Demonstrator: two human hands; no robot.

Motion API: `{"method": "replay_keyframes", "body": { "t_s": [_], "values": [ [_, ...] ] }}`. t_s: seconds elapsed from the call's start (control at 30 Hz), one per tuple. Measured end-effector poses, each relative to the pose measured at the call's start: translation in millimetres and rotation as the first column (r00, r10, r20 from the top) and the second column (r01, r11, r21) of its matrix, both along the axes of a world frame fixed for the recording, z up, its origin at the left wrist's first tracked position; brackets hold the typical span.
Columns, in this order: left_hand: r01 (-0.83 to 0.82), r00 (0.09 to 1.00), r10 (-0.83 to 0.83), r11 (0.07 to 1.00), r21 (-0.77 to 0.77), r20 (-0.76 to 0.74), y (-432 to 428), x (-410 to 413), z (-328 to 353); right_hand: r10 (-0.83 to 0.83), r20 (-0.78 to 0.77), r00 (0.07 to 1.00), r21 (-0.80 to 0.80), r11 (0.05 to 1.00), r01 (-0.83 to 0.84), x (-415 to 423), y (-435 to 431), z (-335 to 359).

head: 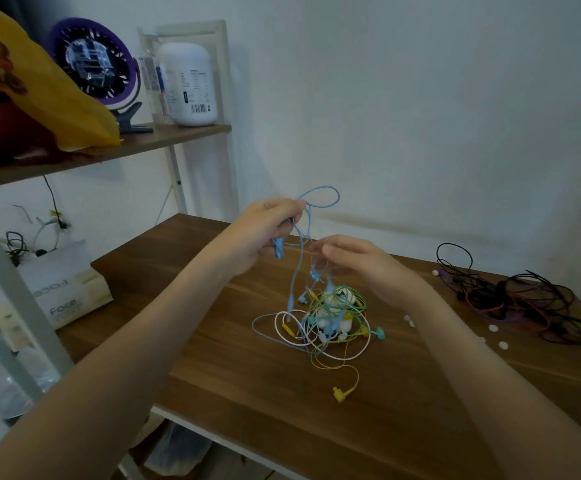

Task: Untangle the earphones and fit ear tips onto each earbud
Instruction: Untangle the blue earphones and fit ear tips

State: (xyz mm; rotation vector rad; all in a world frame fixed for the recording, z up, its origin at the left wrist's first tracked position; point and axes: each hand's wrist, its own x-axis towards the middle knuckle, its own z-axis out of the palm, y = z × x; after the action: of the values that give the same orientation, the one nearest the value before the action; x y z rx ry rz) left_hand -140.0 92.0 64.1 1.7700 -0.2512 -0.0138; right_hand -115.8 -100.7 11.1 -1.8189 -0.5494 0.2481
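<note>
Tips [493, 328] w/ dark cables [510, 296] rt, tissues [64, 292] left

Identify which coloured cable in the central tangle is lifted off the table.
The light blue cable. The left hand grips it, so it loops above that hand and hangs down, while the rest of the tangle lies heaped on the table.

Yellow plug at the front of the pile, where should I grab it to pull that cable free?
Pinch the yellow plug by its thick L-shaped body, from above on the near side. It lies flat on the wooden table, clear of the tangled earphones, and its thin cable curves away toward them. The left hand grips the blue earphone cable, so the right hand probably suits.
</note>
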Motion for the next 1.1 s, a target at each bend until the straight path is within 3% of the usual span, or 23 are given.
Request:
{"method": "replay_keyframes", "body": {
  "t_s": [0.13,0.2,0.33,0.5,0.77,0.87,1.1],
  "values": [
    [-0.036,0.998,0.037,0.999,-0.018,0.044,2,-4,4,0.06,0.033,0.998,-0.213,0.976,-0.052,-1,12,-11],
    [-0.057,0.997,0.059,0.998,-0.027,0.052,7,-6,4,0.046,0.064,0.997,-0.231,0.972,-0.03,-2,14,-16],
    [-0.144,0.988,0.147,0.988,-0.05,0.049,20,-6,1,0.074,-0.08,0.994,0.034,0.997,-0.072,-4,14,-16],
    [-0.301,0.953,0.303,0.949,-0.096,0.005,33,0,-5,0.175,-0.176,0.969,0.295,0.948,-0.118,-6,9,-13],
    [-0.406,0.914,0.402,0.902,-0.147,-0.059,34,6,-13,0.226,-0.218,0.949,0.503,0.86,-0.089,-3,3,-14],
    [-0.437,0.9,0.429,0.884,-0.166,-0.08,35,8,-14,0.201,-0.243,0.949,0.448,0.891,-0.074,-1,1,-13],
    [-0.445,0.895,0.438,0.873,-0.198,-0.08,38,9,-13,-0.046,-0.22,0.974,0.148,0.986,0.08,3,9,-13]
  ]
}}
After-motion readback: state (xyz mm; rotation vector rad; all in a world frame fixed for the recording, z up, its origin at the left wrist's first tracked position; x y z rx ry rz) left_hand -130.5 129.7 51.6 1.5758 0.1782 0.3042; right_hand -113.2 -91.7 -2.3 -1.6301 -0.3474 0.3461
